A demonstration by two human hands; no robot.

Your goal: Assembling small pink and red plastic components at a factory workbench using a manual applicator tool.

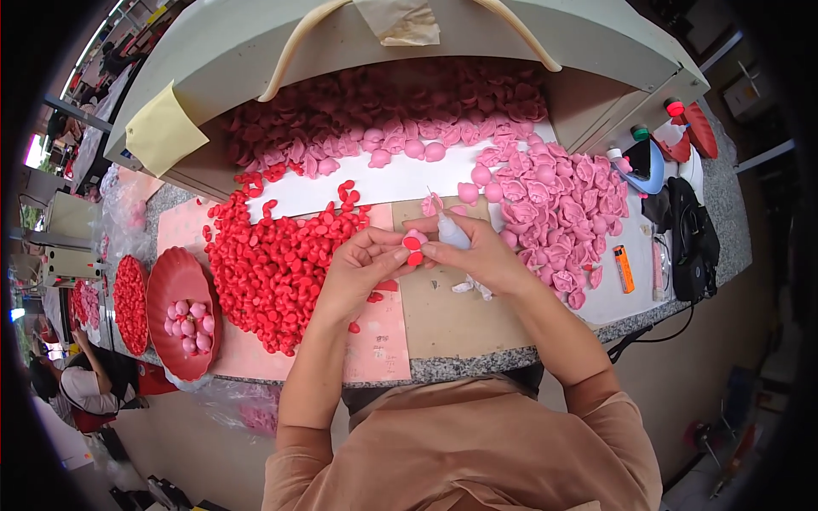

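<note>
My left hand [362, 268] and my right hand [477, 255] meet over a brown cardboard sheet [447, 319] at the table's middle. Between their fingertips is a small pink piece with a red piece [413, 244] pressed on it, pinched from both sides. A small white squeeze bottle [450, 228] with a thin nozzle also stands upright in my right hand. A heap of small red pieces [277, 260] lies just left of my left hand. Pink shell-shaped pieces [558, 204] lie piled to the right of my right hand.
A red oval dish [175, 285] with several finished pink pieces sits at the left, a second red tray [129, 302] beside it. A grey hopper-like box [596, 43] full of pink pieces stands behind. An orange lighter [625, 268], a black bag [692, 243] and bottles lie at right. A person sits at lower left.
</note>
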